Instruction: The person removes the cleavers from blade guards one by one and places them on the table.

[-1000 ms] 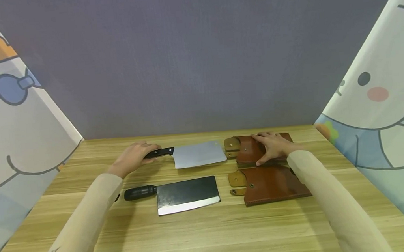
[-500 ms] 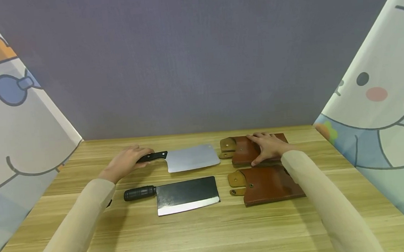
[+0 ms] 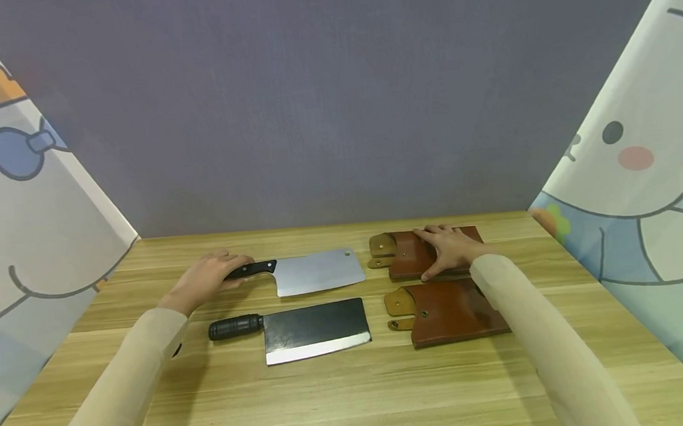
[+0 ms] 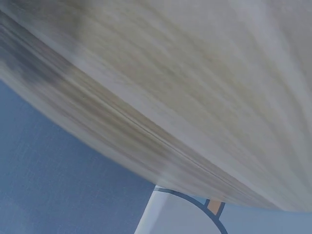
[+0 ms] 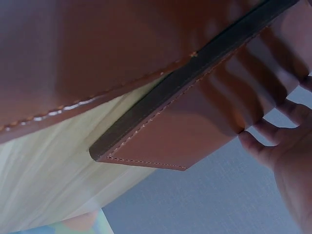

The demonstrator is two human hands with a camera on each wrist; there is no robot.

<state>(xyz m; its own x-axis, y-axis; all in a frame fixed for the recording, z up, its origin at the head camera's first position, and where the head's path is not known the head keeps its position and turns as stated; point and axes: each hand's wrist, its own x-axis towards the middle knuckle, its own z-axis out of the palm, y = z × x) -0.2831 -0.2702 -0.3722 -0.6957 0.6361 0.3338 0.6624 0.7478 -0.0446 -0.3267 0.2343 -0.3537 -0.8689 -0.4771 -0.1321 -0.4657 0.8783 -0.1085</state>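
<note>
A silver cleaver [image 3: 320, 272] lies at the back left of the table, its blade pointing right. My left hand [image 3: 208, 277] grips its black riveted handle [image 3: 259, 267]. To the right is a smaller brown leather knife sheath [image 3: 410, 256] with tan snap straps on its left end. My right hand [image 3: 452, 248] holds this sheath from above, thumb at its near edge and fingers spread to its far edge. In the right wrist view, the fingertips [image 5: 248, 139] meet the edge of the stitched sheath [image 5: 180, 131]. The left wrist view shows no hand.
Nearer me lies a dark-bladed cleaver [image 3: 317, 328] with a turned black handle. A larger brown leather sheath [image 3: 452, 314] sits to its right, partly under my right sleeve. A grey panel [image 3: 321, 107] stands behind the wooden table [image 3: 332, 401], with cartoon-printed panels on both sides.
My left hand has drawn the silver cleaver left and slightly toward me. My right hand and the back sheath have shifted a little left. The nearer cleaver and sheath have stayed in place.
</note>
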